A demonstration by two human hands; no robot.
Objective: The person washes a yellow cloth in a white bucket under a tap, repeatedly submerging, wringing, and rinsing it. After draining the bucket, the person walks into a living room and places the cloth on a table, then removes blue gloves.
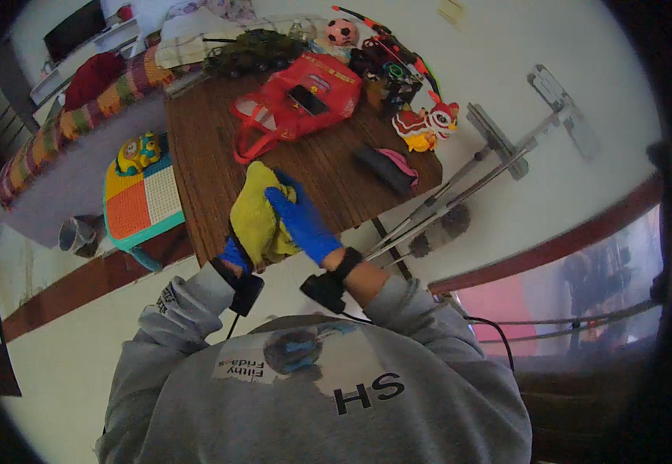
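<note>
A folded yellow cloth (257, 217) is held up between my two hands over the near edge of a brown wooden table (208, 174). My right hand (304, 220), in a blue glove, grips the cloth from its right side, thumb across the front. Most of my left hand (232, 254) is hidden behind the cloth; only blue glove near the wrist shows. Beyond the cloth lies a red bag (324, 75) with its handle loops towards me and a dark smartphone (308, 100) on top. To the right rests a dark pouch with pink trim (388, 168).
A lion-dance toy (428, 124) stands by the table's right edge, near a metal stand (498, 145) against the wall. Camouflage-coloured toys (254, 52), a pink football (341, 32) and a toy bow (394, 43) crowd the back. At left is a children's block table (130, 206).
</note>
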